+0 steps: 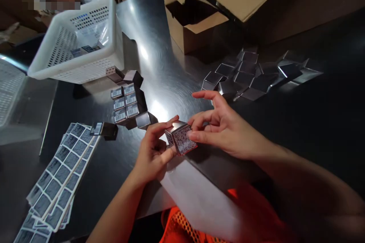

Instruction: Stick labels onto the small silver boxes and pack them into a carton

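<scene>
My left hand (154,152) pinches a small shiny box (184,139) between thumb and fingers above the front edge of the table. A speckled grey pattern covers the box side that faces me, and its top is plain and metallic. My right hand (224,131) has its thumb on the speckled side and curled fingers by the right edge, with the index finger stretched out away from the box. To the left, a cluster of small dark boxes (131,100) shows white barcode labels. Sheets of square dark stickers (64,167) lie overlapping at lower left, touching one barcoded box (105,130).
A white perforated basket (94,64) stands at back left, with a few small boxes and clear plastic inside. Behind my hands is an open cardboard carton (178,26). Several shiny folded box pieces (248,74) lie on the metal table (159,68) at right. A pale sheet (196,193) hangs near my lap.
</scene>
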### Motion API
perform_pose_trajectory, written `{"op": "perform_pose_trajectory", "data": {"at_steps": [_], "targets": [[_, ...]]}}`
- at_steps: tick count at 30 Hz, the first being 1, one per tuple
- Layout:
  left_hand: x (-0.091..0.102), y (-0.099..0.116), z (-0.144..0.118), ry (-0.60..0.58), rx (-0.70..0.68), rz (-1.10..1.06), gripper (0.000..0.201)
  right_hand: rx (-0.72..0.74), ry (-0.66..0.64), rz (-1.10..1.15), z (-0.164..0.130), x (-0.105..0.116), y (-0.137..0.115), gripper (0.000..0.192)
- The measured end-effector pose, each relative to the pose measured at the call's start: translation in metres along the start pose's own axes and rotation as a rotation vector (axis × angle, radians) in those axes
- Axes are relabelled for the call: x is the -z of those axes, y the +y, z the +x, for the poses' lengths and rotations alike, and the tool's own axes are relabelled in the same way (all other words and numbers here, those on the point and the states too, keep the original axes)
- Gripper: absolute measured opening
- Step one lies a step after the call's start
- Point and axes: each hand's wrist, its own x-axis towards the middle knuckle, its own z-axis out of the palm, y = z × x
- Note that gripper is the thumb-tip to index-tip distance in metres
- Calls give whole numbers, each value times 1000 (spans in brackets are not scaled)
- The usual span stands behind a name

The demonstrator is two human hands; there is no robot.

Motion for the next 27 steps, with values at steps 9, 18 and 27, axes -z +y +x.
{"op": "perform_pose_trajectory", "data": {"at_steps": [9, 18, 27], "targets": [[-1, 4, -1, 32, -32, 32, 40, 15, -3, 10, 1, -1, 3, 71], [0, 4, 0, 48, -35, 66, 41, 16, -9, 4, 0, -1, 3, 67], [-2, 7, 1, 48, -45, 52, 40, 5, 5, -7, 0, -1, 4, 67]]}}
